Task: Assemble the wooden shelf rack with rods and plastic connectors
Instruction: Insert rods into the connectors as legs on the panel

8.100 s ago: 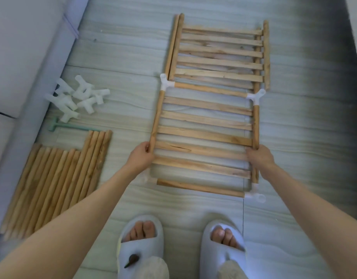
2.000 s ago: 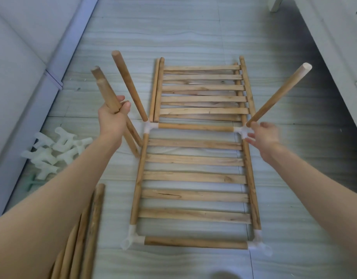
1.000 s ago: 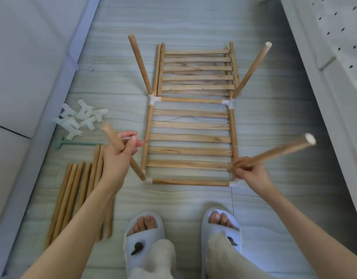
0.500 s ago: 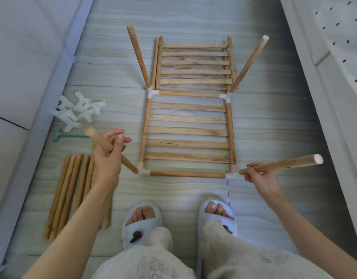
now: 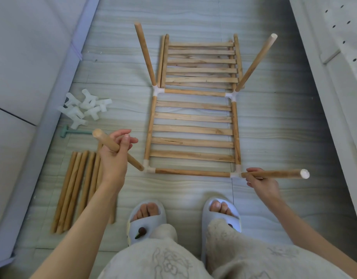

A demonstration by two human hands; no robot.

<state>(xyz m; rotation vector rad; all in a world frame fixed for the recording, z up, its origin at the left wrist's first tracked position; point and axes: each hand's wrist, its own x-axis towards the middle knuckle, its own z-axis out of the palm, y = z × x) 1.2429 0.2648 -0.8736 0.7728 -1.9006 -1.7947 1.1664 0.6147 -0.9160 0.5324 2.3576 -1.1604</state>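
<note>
I see two far uprights seated. My left hand and right hand each grip a rod at near corner connectors; spare connectors remain.

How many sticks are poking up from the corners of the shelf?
4: far-left stick, far-right stick, near-left stick held by the left hand, near-right stick held by the right hand.

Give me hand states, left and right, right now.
Left hand: gripping a wooden rod, its lower end by the near-left connector.
Right hand: holding a rod at the near-right connector.
</note>
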